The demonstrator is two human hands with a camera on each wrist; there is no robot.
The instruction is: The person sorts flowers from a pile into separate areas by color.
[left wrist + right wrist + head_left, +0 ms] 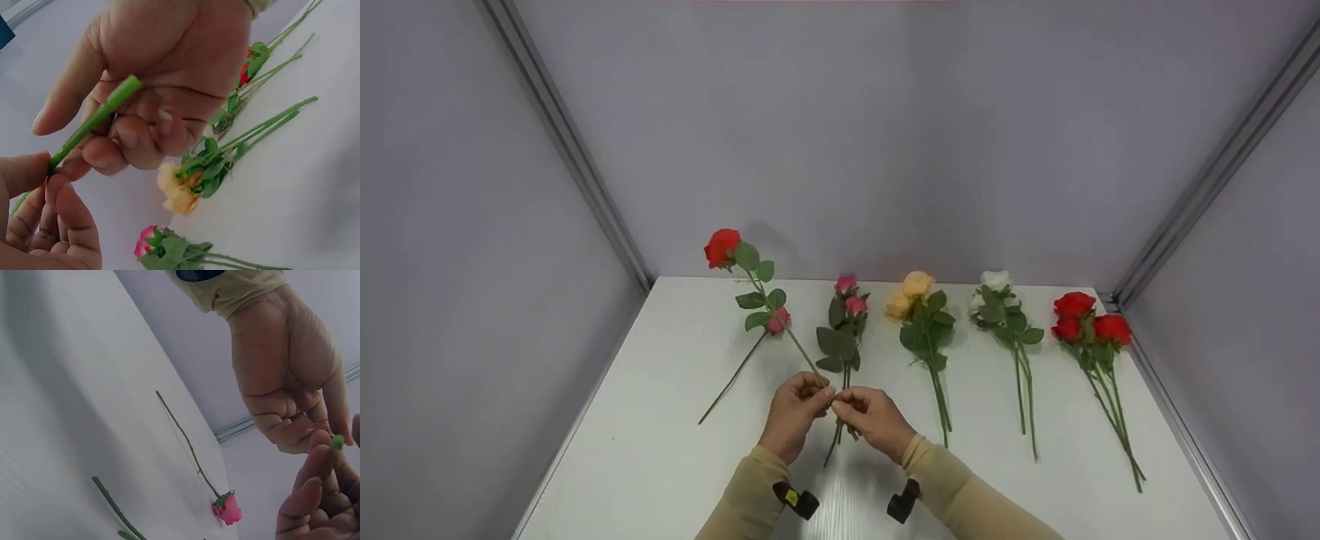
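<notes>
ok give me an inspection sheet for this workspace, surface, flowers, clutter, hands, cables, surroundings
surface: white table, matte, no stains seen.
job's things: red rose raised off the table, the lower end of its stem pinched by both hands; pink rose lying below it.
clutter: four bunches in a row: pink bunch, peach bunch, white bunch, red bunch.
grippers: left hand and right hand meet at the stem end, fingers curled round it.
cables: nothing seen.
surroundings: grey walls with metal corner rails.
</notes>
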